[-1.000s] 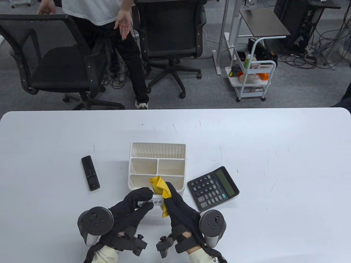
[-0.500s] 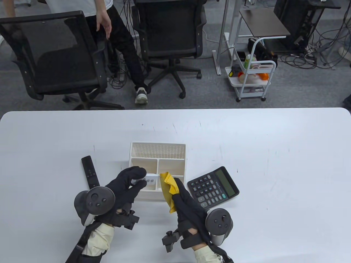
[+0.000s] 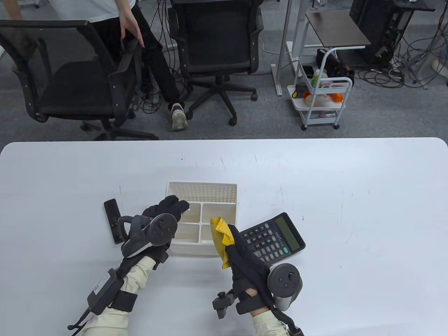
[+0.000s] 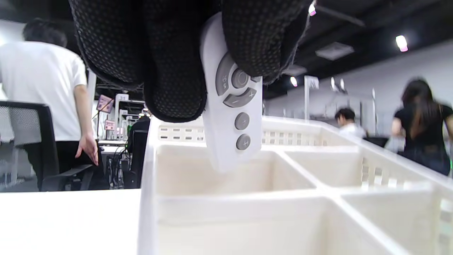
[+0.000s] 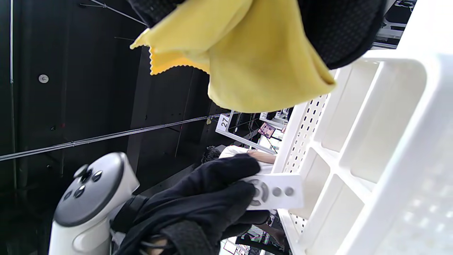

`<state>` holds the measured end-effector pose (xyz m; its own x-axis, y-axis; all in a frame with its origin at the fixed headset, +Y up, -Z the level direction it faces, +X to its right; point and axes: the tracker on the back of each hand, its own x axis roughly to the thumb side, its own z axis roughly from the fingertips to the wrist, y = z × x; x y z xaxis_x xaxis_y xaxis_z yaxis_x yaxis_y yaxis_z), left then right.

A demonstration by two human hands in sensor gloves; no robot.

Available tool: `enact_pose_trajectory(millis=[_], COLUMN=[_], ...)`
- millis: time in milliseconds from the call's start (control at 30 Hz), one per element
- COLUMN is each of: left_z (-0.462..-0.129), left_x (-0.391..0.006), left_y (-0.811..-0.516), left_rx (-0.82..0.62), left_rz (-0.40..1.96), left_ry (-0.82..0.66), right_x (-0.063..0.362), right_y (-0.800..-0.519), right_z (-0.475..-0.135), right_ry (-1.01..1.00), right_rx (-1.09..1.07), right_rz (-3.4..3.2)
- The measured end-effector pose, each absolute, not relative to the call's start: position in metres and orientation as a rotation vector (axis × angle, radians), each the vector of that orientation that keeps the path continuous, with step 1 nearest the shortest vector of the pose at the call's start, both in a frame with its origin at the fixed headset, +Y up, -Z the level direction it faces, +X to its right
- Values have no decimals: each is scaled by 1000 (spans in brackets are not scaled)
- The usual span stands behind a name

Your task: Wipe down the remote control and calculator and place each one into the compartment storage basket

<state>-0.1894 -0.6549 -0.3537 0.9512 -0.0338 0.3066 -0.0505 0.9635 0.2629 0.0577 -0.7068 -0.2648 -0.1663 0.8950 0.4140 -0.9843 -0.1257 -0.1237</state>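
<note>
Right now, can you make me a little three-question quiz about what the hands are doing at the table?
1. True or false: the calculator is already inside the storage basket.
2. Which hand holds the yellow cloth? A) left hand B) right hand
3. Fill in: the left hand holds the white remote over a ______ of the basket.

Key: 1. False, it lies on the table. 2. B, the right hand. 3. Compartment.
</note>
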Motion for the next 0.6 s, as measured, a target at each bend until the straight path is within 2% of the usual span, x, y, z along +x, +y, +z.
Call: enact_pose_trajectory(millis=[100,200,500,600], left_z=[-357,-359,-361,-361], left_x=[-175,-168,-160,-161], left_y=[-663,-669,-682,-684], left_rx=[217,214,190,135], left_rz=[-180,-244,-283,-287], left_ry=[-329,-359,-377,-380], right_x=[58,58,56,56], right_y=[-708,-708,-708,-709], right_z=[-265,-266,-266,-266], right_ry=[-422,-420,-408,-405], right_rx=[282,282,287,291], right_rz=[1708,1718,1724,1730])
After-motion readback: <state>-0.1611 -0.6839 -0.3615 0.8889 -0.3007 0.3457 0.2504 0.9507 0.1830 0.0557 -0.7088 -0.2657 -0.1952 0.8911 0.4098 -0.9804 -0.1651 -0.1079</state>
